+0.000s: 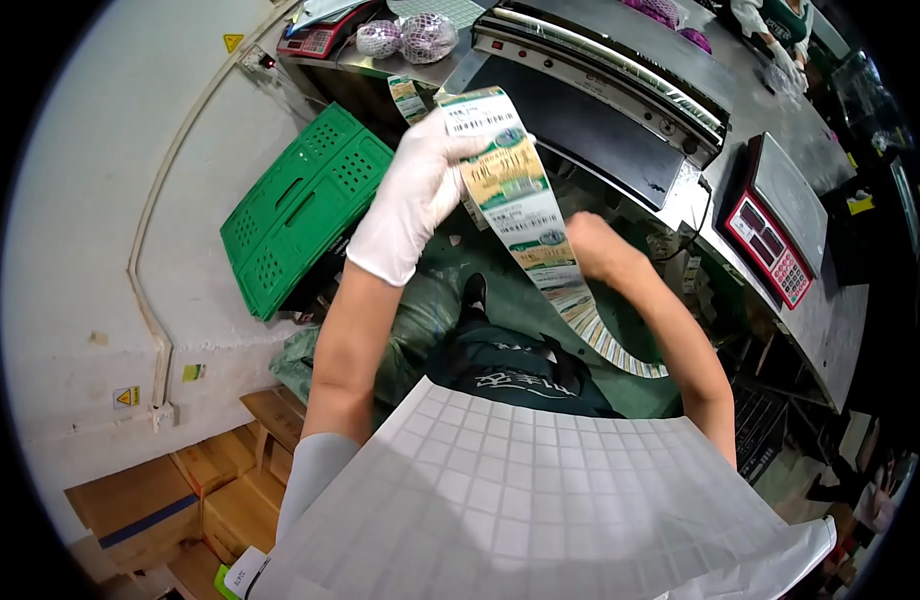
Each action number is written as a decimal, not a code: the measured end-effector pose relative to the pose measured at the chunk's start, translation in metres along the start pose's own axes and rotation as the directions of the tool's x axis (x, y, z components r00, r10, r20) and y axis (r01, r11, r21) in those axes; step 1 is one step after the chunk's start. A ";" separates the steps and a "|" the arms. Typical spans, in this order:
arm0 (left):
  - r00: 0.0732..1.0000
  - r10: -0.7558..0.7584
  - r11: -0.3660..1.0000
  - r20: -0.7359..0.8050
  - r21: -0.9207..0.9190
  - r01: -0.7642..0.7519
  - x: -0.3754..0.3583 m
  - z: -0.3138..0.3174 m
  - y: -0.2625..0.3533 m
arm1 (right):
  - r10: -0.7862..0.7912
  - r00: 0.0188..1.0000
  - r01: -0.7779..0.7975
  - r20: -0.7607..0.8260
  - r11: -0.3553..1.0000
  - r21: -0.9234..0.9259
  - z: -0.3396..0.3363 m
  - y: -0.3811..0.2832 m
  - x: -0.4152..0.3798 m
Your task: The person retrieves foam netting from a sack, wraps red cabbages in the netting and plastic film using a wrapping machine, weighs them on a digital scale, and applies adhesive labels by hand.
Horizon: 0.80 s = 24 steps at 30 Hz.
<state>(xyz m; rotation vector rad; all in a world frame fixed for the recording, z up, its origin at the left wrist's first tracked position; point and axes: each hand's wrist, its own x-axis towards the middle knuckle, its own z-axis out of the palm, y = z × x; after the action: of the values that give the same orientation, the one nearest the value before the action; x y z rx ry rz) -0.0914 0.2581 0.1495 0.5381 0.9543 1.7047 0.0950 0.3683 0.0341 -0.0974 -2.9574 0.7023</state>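
Note:
My left hand (420,185), in a white glove, is closed on a long strip of printed labels (520,195). The strip is yellow, white and green with barcodes. It hangs from the glove and curves down to the right in a long loop; another piece of it (408,100) shows behind the glove. My right hand (602,250), bare, is curled close beside the strip at its right edge. Its fingertips are hidden, so what they hold cannot be made out. A large white sheet with a grid pattern (540,490) spreads across my front, below both hands.
A green perforated crate (305,205) leans at the left. Ahead is a wrapping machine (590,130) on the metal bench, with a red scale (775,225) to its right. Netted purple produce (427,38) lies at the back. Cardboard boxes (140,505) are lower left. A co-worker (780,35) stands far right.

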 end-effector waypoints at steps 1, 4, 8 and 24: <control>1.000 0.006 1.000 -0.030 0.006 -0.006 0.007 -0.006 0.004 | -0.093 0.996 0.093 -0.003 0.995 0.035 -0.001 -0.014 0.000; 0.986 0.037 0.998 -0.161 0.052 -0.029 0.022 -0.027 0.006 | -0.048 0.997 0.020 0.062 0.921 0.390 -0.018 -0.064 0.000; 0.972 0.011 0.998 -0.236 0.060 0.004 0.048 -0.070 -0.014 | -0.098 0.995 0.071 0.008 0.766 0.639 -0.029 -0.090 0.002; 0.907 -0.355 0.934 -0.225 -0.115 0.337 0.056 -0.102 -0.071 | -0.175 0.946 0.291 -0.272 0.826 0.483 -0.049 -0.069 -0.002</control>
<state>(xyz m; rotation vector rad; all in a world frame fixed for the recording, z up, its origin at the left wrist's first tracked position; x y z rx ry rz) -0.1455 0.2854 0.0273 0.0984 1.0848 1.4936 0.0996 0.3283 0.1086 0.2177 -2.4131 1.3212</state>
